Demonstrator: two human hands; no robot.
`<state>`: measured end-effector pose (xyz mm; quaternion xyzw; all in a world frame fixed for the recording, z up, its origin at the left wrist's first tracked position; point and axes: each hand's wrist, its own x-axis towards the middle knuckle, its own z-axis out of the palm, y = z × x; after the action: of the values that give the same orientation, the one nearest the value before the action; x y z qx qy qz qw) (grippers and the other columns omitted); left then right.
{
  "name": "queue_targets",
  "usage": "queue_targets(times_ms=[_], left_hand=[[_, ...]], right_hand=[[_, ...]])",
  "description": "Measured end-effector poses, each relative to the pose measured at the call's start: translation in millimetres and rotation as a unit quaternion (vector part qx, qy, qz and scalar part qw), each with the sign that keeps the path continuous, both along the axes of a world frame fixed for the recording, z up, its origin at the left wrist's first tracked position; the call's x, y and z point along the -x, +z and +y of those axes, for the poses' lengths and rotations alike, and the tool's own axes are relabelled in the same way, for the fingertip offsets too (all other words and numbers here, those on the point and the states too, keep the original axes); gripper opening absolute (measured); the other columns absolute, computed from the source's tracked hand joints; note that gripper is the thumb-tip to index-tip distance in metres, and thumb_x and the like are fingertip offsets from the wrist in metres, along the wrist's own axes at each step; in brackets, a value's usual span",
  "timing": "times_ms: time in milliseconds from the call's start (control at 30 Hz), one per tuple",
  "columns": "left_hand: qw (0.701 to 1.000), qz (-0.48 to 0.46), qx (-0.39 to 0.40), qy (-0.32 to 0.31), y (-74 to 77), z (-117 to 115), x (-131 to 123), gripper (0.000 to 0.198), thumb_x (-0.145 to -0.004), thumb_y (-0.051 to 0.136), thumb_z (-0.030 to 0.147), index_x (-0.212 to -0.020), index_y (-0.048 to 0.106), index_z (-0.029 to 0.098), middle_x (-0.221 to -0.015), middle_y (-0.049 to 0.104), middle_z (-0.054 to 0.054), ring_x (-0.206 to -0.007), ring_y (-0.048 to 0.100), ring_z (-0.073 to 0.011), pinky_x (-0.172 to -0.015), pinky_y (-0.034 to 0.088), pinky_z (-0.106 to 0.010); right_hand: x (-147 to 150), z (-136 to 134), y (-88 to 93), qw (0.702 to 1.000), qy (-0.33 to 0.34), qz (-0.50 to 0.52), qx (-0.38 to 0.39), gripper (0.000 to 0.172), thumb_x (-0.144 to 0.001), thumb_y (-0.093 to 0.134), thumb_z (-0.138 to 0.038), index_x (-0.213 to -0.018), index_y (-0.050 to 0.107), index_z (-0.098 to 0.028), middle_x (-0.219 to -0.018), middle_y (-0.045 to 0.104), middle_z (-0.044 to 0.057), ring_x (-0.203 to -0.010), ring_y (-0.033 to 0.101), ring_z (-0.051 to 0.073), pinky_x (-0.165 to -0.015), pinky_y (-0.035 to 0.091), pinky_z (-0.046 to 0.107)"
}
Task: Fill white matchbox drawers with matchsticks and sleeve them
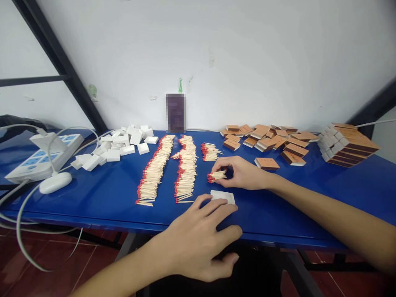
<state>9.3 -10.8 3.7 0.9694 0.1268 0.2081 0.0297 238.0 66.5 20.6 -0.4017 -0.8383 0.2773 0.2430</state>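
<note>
Between its thumb and fingers my right hand (243,172) pinches a bundle of red-tipped matches (219,176), just above the blue table. My left hand (204,237) is spread, fingers apart, at the table's front edge. Its fingertips reach over a white matchbox tray (223,196); whether they touch it I cannot tell. Two long rows of matches, the left row (156,169) and the middle row (186,169), lie left of my hands. Behind the held bundle is a smaller pile of matches (210,152).
White matchbox trays (120,142) are heaped at back left. Orange matchbox sleeves (262,134) lie scattered at back right, beside a stack of filled-looking matchboxes (349,144). A power strip (46,159) with cables occupies the left end. A phone-like dark object (176,113) leans on the wall.
</note>
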Motion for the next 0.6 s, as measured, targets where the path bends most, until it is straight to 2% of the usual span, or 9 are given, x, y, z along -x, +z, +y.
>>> queue_targets(times_ms=[300,600], left_hand=[[1.000,0.021,0.005,0.019,0.2,0.0,0.0,0.033,-0.091,0.054,0.039,-0.117,0.060,0.019,-0.137,0.051,-0.012,-0.132,0.045,-0.0304,-0.114,0.028,-0.051],[0.999,0.033,0.008,0.028,0.5,-0.2,0.5,0.035,-0.092,0.052,0.040,-0.119,0.058,0.019,-0.140,0.048,-0.012,-0.137,0.040,-0.0304,-0.118,0.022,-0.049]], right_hand=[[-0.3,1.1,-1.5,1.000,0.000,0.006,0.012,0.018,-0.077,0.064,-0.023,-0.094,0.067,-0.019,-0.087,0.069,0.002,-0.076,0.059,0.015,-0.069,0.047,0.028],[0.5,0.3,-2.2,1.000,-0.002,0.008,0.003,0.017,-0.076,0.064,-0.019,-0.093,0.067,-0.019,-0.089,0.070,0.002,-0.078,0.061,0.015,-0.070,0.049,0.027]])
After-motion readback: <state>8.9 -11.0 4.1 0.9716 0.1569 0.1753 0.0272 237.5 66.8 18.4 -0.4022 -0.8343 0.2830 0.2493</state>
